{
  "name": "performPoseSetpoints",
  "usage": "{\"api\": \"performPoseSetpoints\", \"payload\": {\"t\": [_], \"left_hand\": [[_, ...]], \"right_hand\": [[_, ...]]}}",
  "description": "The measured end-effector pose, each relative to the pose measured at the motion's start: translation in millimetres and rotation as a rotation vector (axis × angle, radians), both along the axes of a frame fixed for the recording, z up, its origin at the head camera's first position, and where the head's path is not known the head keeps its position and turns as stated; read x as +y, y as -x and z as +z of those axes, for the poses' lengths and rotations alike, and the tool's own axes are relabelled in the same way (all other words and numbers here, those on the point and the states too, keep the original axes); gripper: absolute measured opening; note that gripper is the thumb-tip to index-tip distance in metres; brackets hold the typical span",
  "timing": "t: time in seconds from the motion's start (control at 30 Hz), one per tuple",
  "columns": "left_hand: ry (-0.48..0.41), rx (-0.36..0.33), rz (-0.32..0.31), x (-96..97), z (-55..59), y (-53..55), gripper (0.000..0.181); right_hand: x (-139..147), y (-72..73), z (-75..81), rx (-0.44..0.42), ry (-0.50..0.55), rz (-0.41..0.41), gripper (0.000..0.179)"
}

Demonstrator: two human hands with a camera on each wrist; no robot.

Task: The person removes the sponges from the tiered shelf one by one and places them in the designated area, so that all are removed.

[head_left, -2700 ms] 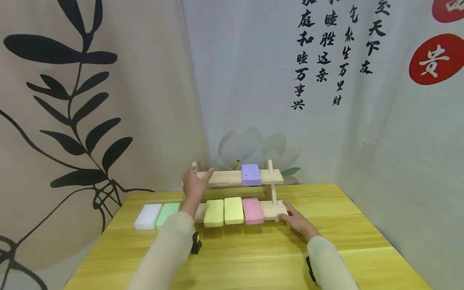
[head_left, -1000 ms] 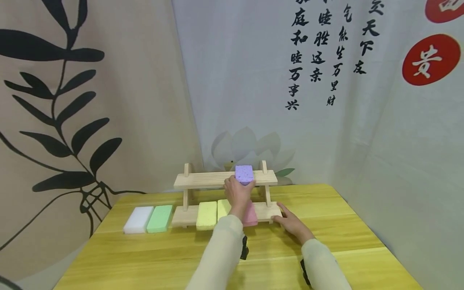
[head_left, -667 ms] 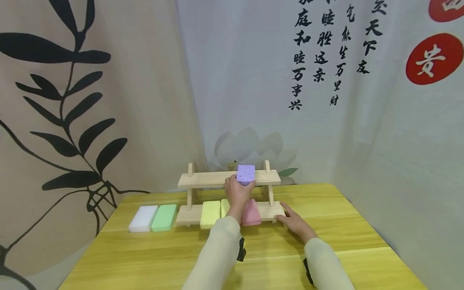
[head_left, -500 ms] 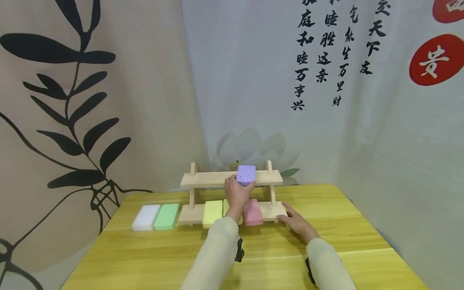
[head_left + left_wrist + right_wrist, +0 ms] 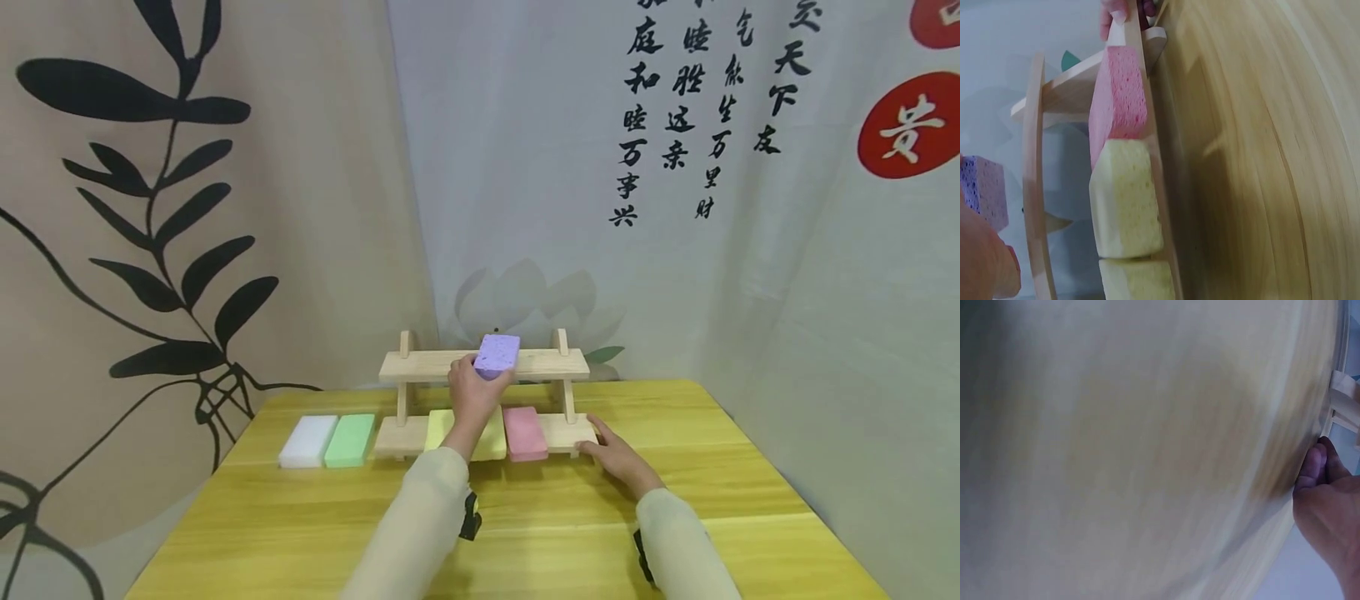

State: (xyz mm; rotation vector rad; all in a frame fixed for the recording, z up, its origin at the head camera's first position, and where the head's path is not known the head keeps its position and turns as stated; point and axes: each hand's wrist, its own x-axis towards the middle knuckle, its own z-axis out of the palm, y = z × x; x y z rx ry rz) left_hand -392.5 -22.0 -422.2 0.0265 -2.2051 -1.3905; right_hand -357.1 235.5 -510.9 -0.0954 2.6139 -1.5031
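The left hand (image 5: 476, 395) pinches the speckled purple sponge block (image 5: 498, 353) above the two-tier pale wooden rack (image 5: 553, 364). A slack grip could drop it onto pale-yellow sponge blocks (image 5: 492, 440) at its six o'clock — or the right hand (image 5: 619, 462), gripping the rack toward four o'clock, could jar them.

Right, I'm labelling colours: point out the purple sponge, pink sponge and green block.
Purple sponge (image 5: 497, 354): head view, middle of broad face.
Pink sponge (image 5: 525, 430): head view, middle of top face.
Green block (image 5: 351, 438): head view, middle of top face.
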Motion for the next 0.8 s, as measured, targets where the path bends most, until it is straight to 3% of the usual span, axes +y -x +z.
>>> {"api": "performPoseSetpoints", "payload": {"t": [0.3, 0.57, 0.8], "left_hand": [[0.036, 0.003, -0.002, -28.6, 7.7, -5.0, 0.074], [-0.002, -0.032, -0.034, -55.8, 24.2, -8.7, 0.077], [-0.009, -0.065, -0.044, -81.5, 28.3, -12.7, 0.080]], "right_hand": [[-1.4, 0.0, -0.3, -0.023, -0.002, 0.001, 0.082], [3.7, 4.9, -4.4, -0.014, -0.016, 0.021, 0.087], [2.2, 5.4, -7.1, -0.022, -0.002, 0.011, 0.089]]}}
